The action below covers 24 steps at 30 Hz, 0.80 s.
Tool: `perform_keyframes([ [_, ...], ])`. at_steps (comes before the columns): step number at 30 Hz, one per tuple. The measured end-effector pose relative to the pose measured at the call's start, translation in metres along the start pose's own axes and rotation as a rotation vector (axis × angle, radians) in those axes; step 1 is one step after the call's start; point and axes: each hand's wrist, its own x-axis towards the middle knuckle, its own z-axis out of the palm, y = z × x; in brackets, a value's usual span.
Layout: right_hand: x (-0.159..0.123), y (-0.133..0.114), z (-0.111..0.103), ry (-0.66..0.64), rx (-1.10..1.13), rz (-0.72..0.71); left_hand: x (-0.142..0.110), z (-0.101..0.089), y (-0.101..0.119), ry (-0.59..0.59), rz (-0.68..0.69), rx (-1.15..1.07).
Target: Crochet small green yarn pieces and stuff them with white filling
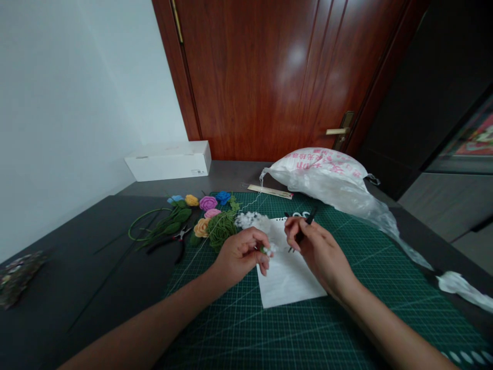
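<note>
While black-handled pliers [181, 237] lie beside crocheted flowers [208, 203] and green yarn [222, 231], the left hand [244, 252] holds a small white-and-green piece [267, 251] in a nearly closed pinch near the left edge of a white sheet [288, 285]; across it, the right hand [316, 246] is curled around a slim dark tool [311, 215], its exact kind unclear.

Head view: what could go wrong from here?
The small white piece at the fingers of the left hand might slip. The dark tool in the right hand, above the white paper, could nick the sheet. The loose thread could tangle with the green yarn beside it.
</note>
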Motion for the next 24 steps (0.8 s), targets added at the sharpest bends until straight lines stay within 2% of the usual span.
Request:
perform_keyframes([
  [3, 0.000, -0.003, -0.002, 0.004, 0.064, -0.048, -0.001, 0.000, 0.002, 0.031, -0.011, 0.044],
  [13, -0.008, -0.008, 0.003, -0.002, -0.133, -0.282, -0.002, 0.003, 0.002, 0.086, -0.008, 0.038],
  [24, -0.013, -0.002, 0.009, -0.041, -0.124, -0.301, -0.003, 0.007, 0.007, 0.067, -0.008, -0.003],
])
